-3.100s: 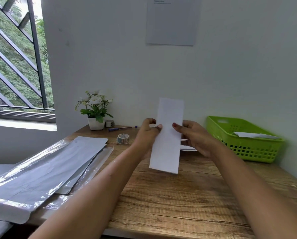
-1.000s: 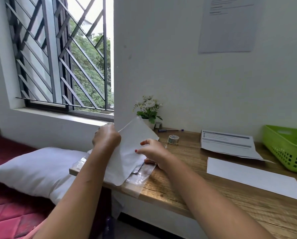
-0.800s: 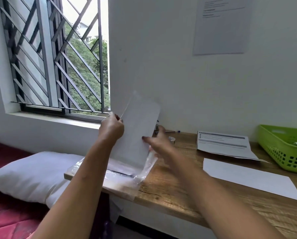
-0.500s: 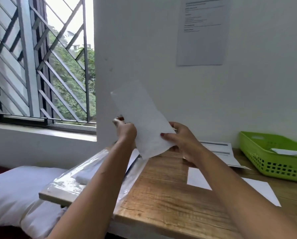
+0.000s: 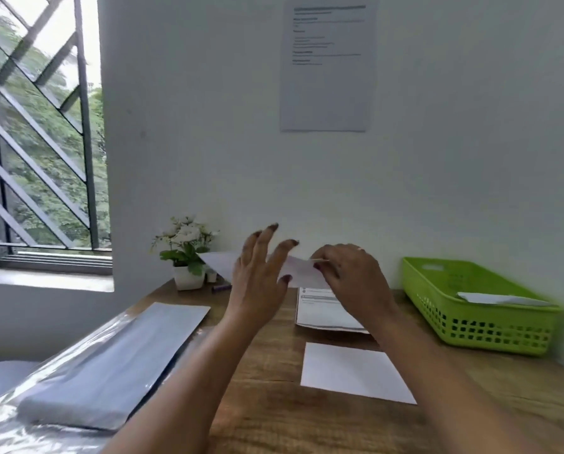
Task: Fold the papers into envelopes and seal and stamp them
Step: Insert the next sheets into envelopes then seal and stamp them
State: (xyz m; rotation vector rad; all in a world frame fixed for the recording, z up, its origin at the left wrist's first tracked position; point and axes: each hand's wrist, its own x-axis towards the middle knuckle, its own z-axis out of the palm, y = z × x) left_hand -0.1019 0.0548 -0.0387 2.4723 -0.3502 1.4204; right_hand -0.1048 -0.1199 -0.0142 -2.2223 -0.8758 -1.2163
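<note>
Right hand (image 5: 351,276), raised above the far middle of a wooden desk (image 5: 267,401), fingers curled and pinching one edge of a white sheet of paper (image 5: 302,273) held nearly flat in the air. Left hand (image 5: 257,276) just beside it, spread wide with fingers fanned upward, in front of the sheet's left part; contact with the paper not clear from this angle. Far corner of the sheet showing left of the left hand, near a small potted plant with white flowers (image 5: 185,253) against the wall.

Directly below the hands, a printed page (image 5: 320,311) lying flat on the desk. Nearer, a blank white sheet (image 5: 352,371) lying flat, apart from the printed page. At right, a green plastic basket (image 5: 470,326) with a folded white piece (image 5: 496,298) resting inside. At left, a stack of paper in clear plastic wrap (image 5: 110,365) running from the near left corner toward the plant. Beside the plant pot, a dark pen (image 5: 221,287) and a small object too blurred to tell. On the white wall above, a printed notice (image 5: 326,63). Far left, a barred window (image 5: 38,132) with green foliage outside.
</note>
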